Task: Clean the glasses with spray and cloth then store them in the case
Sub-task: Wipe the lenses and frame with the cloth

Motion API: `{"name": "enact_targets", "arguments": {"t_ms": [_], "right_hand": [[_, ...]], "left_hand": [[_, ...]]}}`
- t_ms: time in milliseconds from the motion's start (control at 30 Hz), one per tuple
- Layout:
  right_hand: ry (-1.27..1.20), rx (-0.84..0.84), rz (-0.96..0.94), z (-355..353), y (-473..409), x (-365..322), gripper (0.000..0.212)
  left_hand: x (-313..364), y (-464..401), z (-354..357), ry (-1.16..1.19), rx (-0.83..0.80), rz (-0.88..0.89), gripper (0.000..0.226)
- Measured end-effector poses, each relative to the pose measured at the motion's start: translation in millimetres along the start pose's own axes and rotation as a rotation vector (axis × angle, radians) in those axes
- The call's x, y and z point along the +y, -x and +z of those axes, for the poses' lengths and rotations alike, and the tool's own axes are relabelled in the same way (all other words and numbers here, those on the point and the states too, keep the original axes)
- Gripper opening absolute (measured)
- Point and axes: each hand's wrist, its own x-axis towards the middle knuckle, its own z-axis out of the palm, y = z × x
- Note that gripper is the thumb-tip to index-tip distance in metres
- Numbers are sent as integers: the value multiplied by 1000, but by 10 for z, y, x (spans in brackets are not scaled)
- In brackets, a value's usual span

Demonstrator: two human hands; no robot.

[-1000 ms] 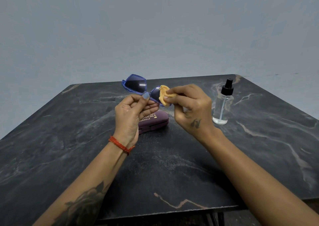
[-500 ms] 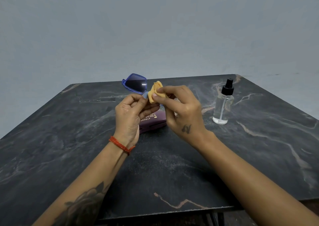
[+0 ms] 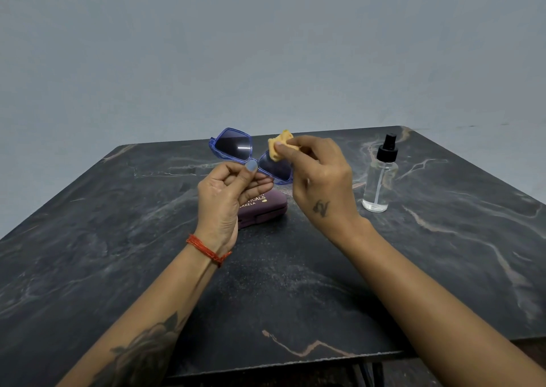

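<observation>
We are pinching the glasses (image 3: 251, 157) at the bridge with our left hand (image 3: 226, 197), thumb on top and the other fingers curling underneath, holding them up above the table (image 3: 118, 253). Our right hand (image 3: 320, 179) is gripping the yellow cloth (image 3: 277, 147) between thumb and fingertips and pressing it against the upper edge of the right-hand lens, so part of that lens is being covered by the cloth and by our knuckles. The left-hand lens is showing in full, blue-framed and catching a streak of light.

Below our left hand the purple case (image 3: 266, 209) is lying on the table, seemingly closed, though our palm is hiding its left half and cutting off the gold lettering. The spray bottle (image 3: 381, 179) is standing upright well to the right of our right hand, apart from everything else, with a little clear liquid sitting in its base.

The dark marble table is stretching wide to both sides, with its far edge just behind the glasses and its near edge running under our forearms. Our arms are being cut off by the bottom of the view.
</observation>
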Motion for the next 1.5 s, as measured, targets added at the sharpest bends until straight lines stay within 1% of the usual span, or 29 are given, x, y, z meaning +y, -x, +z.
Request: {"name": "enact_targets", "arguments": {"t_ms": [133, 233, 333, 433, 567, 733, 933, 1100, 1233, 1300, 1333, 1467, 1500], "right_hand": [[-3, -10, 16, -18, 9, -9, 33], [-27, -19, -28, -15, 27, -50, 33], [-102, -37, -90, -5, 68, -104, 30], [-131, -34, -109, 2, 74, -120, 28], [-81, -22, -105, 12, 46, -110, 27], [-17, 12, -35, -9, 21, -30, 32], [-89, 72, -21, -37, 67, -36, 17], [-145, 83, -82, -11, 102, -89, 16], [-183, 64, -96, 10, 111, -96, 15], [-274, 42, -38, 2, 96, -110, 15], [-347, 36, 31, -12, 75, -124, 16], [-756, 17, 501, -123, -63, -98, 35], [-851, 18, 593, -154, -93, -61, 38]], "left_hand": [[10, 1, 0, 1, 0, 5, 9], [7, -1, -7, -5, 2, 6, 9], [0, -5, -23, 7, 0, 3, 11], [-2, -12, -32, 9, 0, 7, 14], [6, -11, -19, 4, -7, 7, 11], [20, -8, -5, 8, 9, 6, 10], [20, -21, -19, 31, 31, -1, 12], [17, -33, -20, 36, 43, 2, 14], [24, -30, -19, 29, 44, 6, 15], [27, -27, -12, 26, 41, 7, 15], [27, -26, -8, 33, 41, 5, 16], [32, -28, -1, 43, 52, -11, 14], [32, -27, -1, 39, 51, -12, 13]]}}
